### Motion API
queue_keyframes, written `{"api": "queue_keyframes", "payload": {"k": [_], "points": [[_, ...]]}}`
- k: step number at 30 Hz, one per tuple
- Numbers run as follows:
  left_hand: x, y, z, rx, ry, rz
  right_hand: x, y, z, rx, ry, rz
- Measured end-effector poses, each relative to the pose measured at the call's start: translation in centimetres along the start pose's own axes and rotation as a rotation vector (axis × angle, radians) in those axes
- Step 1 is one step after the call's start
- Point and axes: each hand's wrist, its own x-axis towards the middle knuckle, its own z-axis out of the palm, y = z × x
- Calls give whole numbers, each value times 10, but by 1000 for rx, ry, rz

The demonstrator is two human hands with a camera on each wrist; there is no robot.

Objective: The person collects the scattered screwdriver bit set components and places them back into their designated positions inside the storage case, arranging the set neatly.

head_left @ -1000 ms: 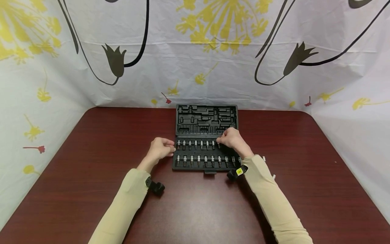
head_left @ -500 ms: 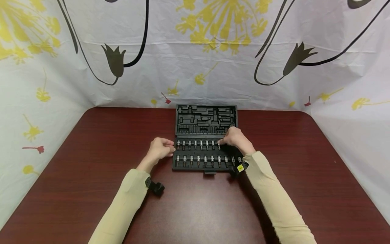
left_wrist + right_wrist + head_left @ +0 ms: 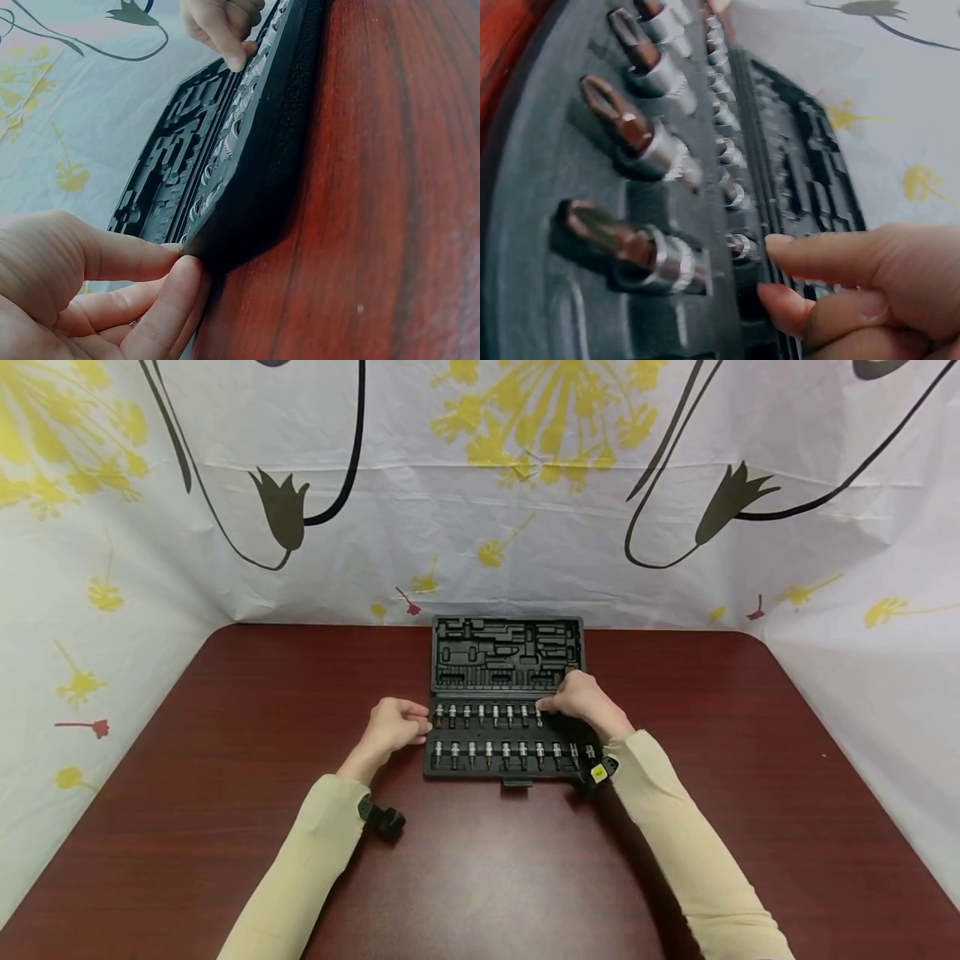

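A black plastic bit-socket case (image 3: 480, 735) lies unfolded on the table, its lid at the back. Two rows of silver bit sockets sit in its front half. At the left edge my left hand (image 3: 392, 724) pinches the case's corner between thumb and fingertips, clear in the left wrist view. My right hand (image 3: 583, 700) reaches over the right side, its fingertips right at the last bit socket (image 3: 538, 720) of the far row. In the right wrist view that bit socket (image 3: 741, 246) lies in its slot, and a gap shows between thumb and finger (image 3: 784, 304).
The moulded lid (image 3: 508, 653) holds only hollow recesses. A near row of bit sockets (image 3: 506, 755) runs along the front, with a latch (image 3: 516, 783) below it. Red-brown table (image 3: 480, 877) surrounds the case, and a patterned white cloth (image 3: 480, 527) hangs behind.
The far row's last bit socket, partly covered by my right hand before, now shows in its slot. My right hand and forearm have shifted slightly rightward. My left hand stays at the corner.
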Motion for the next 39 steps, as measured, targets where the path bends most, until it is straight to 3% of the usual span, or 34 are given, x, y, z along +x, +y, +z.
{"api": "queue_keyframes", "payload": {"k": [5, 13, 26, 39], "points": [[0, 0, 1, 6, 0, -1, -9, 8, -3, 103, -4, -37], [0, -1, 0, 11, 0, 0, -24, 20, -10, 113, 36, -140], [-1, -1, 0, 7, -3, 6, -49, 36, -23, 302, 23, -132], [-3, 0, 0, 11, 0, 6, -65, 59, -35, 191, 98, -176]]}}
